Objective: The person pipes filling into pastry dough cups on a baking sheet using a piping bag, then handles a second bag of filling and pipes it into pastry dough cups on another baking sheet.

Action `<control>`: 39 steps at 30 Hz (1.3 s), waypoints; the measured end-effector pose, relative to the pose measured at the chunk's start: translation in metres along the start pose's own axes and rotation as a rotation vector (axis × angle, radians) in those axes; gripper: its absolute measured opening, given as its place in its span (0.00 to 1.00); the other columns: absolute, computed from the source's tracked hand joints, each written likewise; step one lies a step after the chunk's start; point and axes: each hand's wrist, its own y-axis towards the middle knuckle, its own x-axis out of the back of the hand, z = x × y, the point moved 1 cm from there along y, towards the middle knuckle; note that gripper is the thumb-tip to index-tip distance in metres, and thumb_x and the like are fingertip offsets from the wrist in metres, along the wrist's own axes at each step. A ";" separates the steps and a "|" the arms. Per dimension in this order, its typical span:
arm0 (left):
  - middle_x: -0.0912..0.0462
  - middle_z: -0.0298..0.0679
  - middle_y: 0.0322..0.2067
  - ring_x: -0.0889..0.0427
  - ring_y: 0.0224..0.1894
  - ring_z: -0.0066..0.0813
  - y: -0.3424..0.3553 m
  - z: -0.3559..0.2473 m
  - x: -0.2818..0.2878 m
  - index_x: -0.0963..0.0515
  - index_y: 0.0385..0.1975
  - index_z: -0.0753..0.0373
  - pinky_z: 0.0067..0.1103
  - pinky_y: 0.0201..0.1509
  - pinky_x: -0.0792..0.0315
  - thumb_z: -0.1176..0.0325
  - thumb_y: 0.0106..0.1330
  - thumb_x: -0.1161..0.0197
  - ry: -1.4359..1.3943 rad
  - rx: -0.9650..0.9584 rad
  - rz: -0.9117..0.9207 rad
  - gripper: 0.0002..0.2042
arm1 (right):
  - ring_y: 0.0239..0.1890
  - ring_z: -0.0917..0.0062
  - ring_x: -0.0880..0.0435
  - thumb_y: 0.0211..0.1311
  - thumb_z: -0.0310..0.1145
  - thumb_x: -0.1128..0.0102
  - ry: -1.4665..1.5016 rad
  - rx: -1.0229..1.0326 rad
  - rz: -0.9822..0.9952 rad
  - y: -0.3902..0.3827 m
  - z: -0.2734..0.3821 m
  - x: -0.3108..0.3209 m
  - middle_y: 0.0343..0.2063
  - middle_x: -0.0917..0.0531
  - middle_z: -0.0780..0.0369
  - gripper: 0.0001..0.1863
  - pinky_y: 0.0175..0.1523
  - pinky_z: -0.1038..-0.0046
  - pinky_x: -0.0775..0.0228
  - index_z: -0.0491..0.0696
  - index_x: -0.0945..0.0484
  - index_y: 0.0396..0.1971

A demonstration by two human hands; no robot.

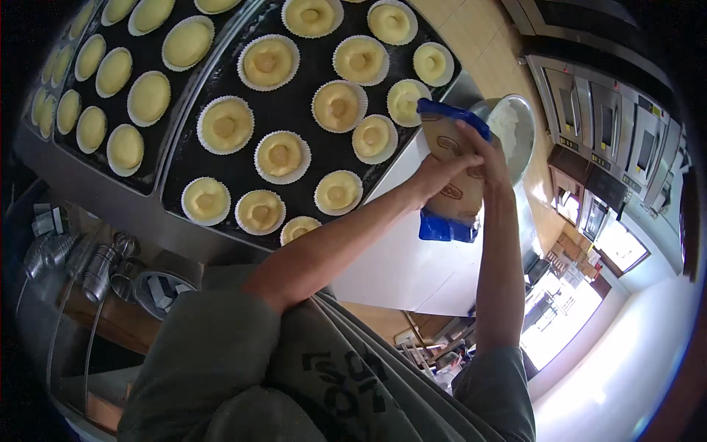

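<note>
A brown packet with blue ends (pixel 458 200) is held above the white worktop, tilted, beside a metal bowl (pixel 529 131) with something white in it. My left hand (pixel 440 174) is closed on the packet's near face. My right hand (pixel 489 153) wraps its right side, and the fingers of the two hands meet there. To the left lies a black baking tray (pixel 221 171) bearing several pale yellow rounds in white paper cups. Each round, such as the dough round (pixel 280 156), carries a small tan lump in its middle.
A second black tray (pixel 158 140) at the far left holds several plain yellow rounds in paper cups. Below the tray table, metal tins (pixel 99 272) and a round pan (pixel 158 291) sit on a shelf. Steel ovens (pixel 589 110) line the right wall.
</note>
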 end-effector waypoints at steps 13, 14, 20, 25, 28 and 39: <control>0.15 0.41 0.43 0.13 0.41 0.34 0.015 0.006 0.025 0.22 0.50 0.59 0.31 0.48 0.17 0.60 0.63 0.37 -0.326 0.185 -0.078 0.18 | 0.31 0.70 0.11 0.54 0.41 0.23 -0.270 -0.088 0.046 0.031 0.007 -0.024 0.34 0.12 0.52 0.28 0.37 0.70 0.17 0.32 0.19 0.44; 0.15 0.42 0.42 0.12 0.41 0.34 0.014 0.005 0.025 0.23 0.50 0.60 0.31 0.47 0.16 0.61 0.63 0.37 -0.318 0.193 -0.091 0.17 | 0.31 0.70 0.11 0.54 0.41 0.23 -0.267 -0.092 0.061 0.032 0.007 -0.023 0.34 0.12 0.52 0.27 0.37 0.70 0.17 0.32 0.19 0.44; 0.15 0.42 0.41 0.13 0.40 0.35 0.008 0.000 0.023 0.22 0.48 0.60 0.31 0.46 0.16 0.62 0.62 0.37 -0.312 0.125 -0.166 0.16 | 0.33 0.72 0.12 0.56 0.33 0.27 -0.217 -0.106 0.078 0.034 0.009 -0.029 0.35 0.12 0.55 0.17 0.39 0.70 0.18 0.36 0.15 0.40; 0.15 0.41 0.41 0.13 0.40 0.34 0.008 0.002 0.024 0.22 0.47 0.60 0.31 0.45 0.17 0.62 0.62 0.37 -0.321 0.105 -0.162 0.16 | 0.34 0.73 0.12 0.56 0.31 0.28 -0.249 -0.067 0.086 0.036 0.007 -0.027 0.35 0.12 0.56 0.16 0.40 0.70 0.19 0.37 0.15 0.41; 0.15 0.41 0.41 0.13 0.40 0.33 0.008 0.004 0.025 0.22 0.47 0.59 0.30 0.45 0.17 0.62 0.61 0.37 -0.312 0.105 -0.161 0.15 | 0.34 0.74 0.13 0.56 0.31 0.29 -0.276 -0.040 0.083 0.039 0.003 -0.025 0.34 0.12 0.57 0.15 0.41 0.70 0.19 0.38 0.14 0.42; 0.15 0.39 0.44 0.14 0.44 0.29 0.008 -0.002 0.010 0.23 0.52 0.58 0.26 0.48 0.19 0.58 0.62 0.33 -0.019 0.048 -0.129 0.20 | 0.36 0.75 0.14 0.58 0.33 0.29 -0.241 0.023 -0.004 0.022 0.000 -0.006 0.38 0.12 0.59 0.19 0.44 0.72 0.21 0.39 0.17 0.46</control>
